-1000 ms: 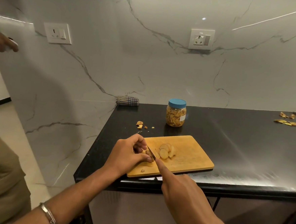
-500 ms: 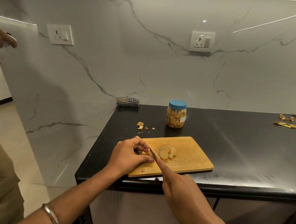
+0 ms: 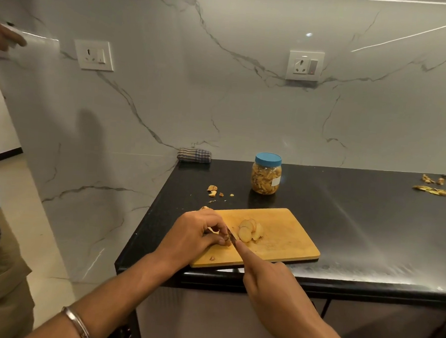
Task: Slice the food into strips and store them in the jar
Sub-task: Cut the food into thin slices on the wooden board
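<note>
Food piece (image 3: pixel 227 241) on cutting board (image 3: pixel 285 236), left end, pinched by left hand (image 3: pixel 196 233) fingertips. Knife (image 3: pixel 232 234) blade just right of it, held in right hand (image 3: pixel 274 288), index finger laid along the spine. Cut round slices (image 3: pixel 249 230) lie at 3 o'clock of the blade, mid-board. Jar (image 3: pixel 266 175), blue lid on, strips inside, stands on the black surface (image 3: pixel 371 218) at 12 o'clock of the board; white label, text unreadable. Scraps (image 3: pixel 215 190) at 11 o'clock.
</note>
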